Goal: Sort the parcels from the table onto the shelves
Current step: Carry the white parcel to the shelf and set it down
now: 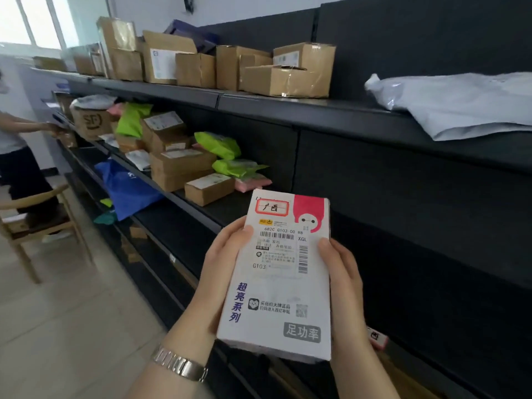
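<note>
I hold a flat white parcel box (280,286) upright in front of the black shelves, its shipping label and a red-framed handwritten tag facing me. My left hand (223,272) grips its left edge, with a metal watch on that wrist. My right hand (344,286) grips its right edge. The top shelf (288,106) carries several brown cardboard boxes (288,73) and a grey poly mailer (460,105). The middle shelf (224,208) bears brown boxes, green and pink mailers (221,145) toward its left; its right stretch behind the parcel is bare.
Another person (17,156) stands at the far left end of the shelves, reaching toward them. A wooden chair (37,223) stands on the tiled floor at left. A blue bag (126,188) hangs over a lower shelf. A red-framed tag (375,336) sits on a lower shelf edge.
</note>
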`<act>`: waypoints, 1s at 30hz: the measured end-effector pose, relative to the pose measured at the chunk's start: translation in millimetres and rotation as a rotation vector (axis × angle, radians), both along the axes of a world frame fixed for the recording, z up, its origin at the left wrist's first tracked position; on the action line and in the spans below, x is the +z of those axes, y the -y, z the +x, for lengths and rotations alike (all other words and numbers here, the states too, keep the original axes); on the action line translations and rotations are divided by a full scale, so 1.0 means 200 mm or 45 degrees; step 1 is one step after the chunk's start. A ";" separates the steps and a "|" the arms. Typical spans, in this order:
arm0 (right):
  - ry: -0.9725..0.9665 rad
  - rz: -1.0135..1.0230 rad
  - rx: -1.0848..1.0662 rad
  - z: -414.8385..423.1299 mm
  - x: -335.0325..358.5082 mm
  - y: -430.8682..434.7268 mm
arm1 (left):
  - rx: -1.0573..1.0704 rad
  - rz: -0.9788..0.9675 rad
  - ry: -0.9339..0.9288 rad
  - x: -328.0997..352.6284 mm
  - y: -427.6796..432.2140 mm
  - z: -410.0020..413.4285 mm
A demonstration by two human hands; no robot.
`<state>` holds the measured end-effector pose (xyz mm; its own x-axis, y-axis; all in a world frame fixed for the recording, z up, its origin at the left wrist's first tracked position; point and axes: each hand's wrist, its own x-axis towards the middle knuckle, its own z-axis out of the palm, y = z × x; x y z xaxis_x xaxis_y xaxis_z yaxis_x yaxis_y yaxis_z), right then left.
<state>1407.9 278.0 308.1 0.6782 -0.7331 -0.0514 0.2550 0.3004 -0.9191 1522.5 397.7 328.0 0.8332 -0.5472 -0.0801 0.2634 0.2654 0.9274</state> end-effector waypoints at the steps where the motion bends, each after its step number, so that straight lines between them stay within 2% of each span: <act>1: -0.017 0.013 -0.041 0.05 0.00 0.04 | 0.011 0.014 0.018 -0.01 0.05 0.07; 7: -0.051 0.090 -0.268 0.33 -0.02 0.20 | -0.229 0.050 0.019 -0.02 0.34 0.48; 11: -0.081 0.133 -0.423 0.59 0.02 0.30 | -0.430 0.041 -0.061 -0.03 0.53 0.78; 17: -0.083 0.235 -0.587 0.97 0.08 0.56 | -0.654 0.113 -0.001 0.05 0.86 1.16; 23: -0.123 0.390 -0.751 1.06 -0.03 0.75 | -0.927 0.275 -0.062 -0.04 1.10 1.27; 30: -0.172 0.360 -0.775 1.07 -0.04 0.88 | -0.921 0.229 -0.114 -0.11 1.26 1.29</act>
<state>1621.6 101.0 299.3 0.1234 -0.9279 -0.3517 0.3433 0.3725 -0.8622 1780.1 146.7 306.3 0.2568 -0.9277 -0.2708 0.3913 -0.1564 0.9069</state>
